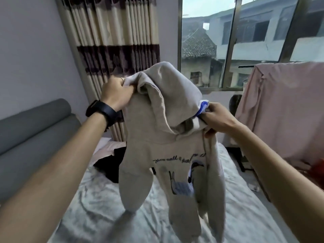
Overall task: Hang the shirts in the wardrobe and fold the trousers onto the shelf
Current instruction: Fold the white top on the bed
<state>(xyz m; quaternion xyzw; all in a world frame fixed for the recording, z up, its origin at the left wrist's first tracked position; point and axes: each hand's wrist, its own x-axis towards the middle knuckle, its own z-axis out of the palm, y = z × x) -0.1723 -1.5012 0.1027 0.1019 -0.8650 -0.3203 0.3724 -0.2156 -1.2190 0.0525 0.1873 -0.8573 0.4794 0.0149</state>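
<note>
Over the bed point(98, 199), mid-air: beige hooded sweatshirt point(157, 146), held up by both hands, front facing the camera.

- left grip point(119, 95): fist clenched on a bunch of fabric at the top of the sweatshirt's left shoulder. Ring point(122, 78) on one finger, black watch point(103, 111) on the wrist.
- right grip point(215, 118): fingers and thumb pinching the fabric at the other side of the neckline, lower than the left. A blue-and-white piece point(203, 106) sits right at the fingertips; can't tell whether it's a lining, a label or something else.
- Hood flops forward between the two hands and covers the neck area.
- Sleeves and body hang down, lower ends motion-blurred just above the sheet; can't tell if they touch it.
- Chest print point(182, 185): a line of dark script with bird-like figures in blue-grey under it. A drawstring point(204, 142) hangs on the right side.

Around it:
- Bed has a crumpled pale sheet. A black garment point(108, 165) lies on it behind the sweatshirt, toward the pillow end.
- Grey padded headboard point(35, 130) on the left.
- Striped cream-and-dark curtain point(119, 32) behind the left hand, window point(245, 41) beside it showing tiled roofs and a building.
- Pink cloth point(284, 106) draped over something tall on the right, next to the bed.
- Blurred red object point(318, 169) at the right edge, unidentifiable.
</note>
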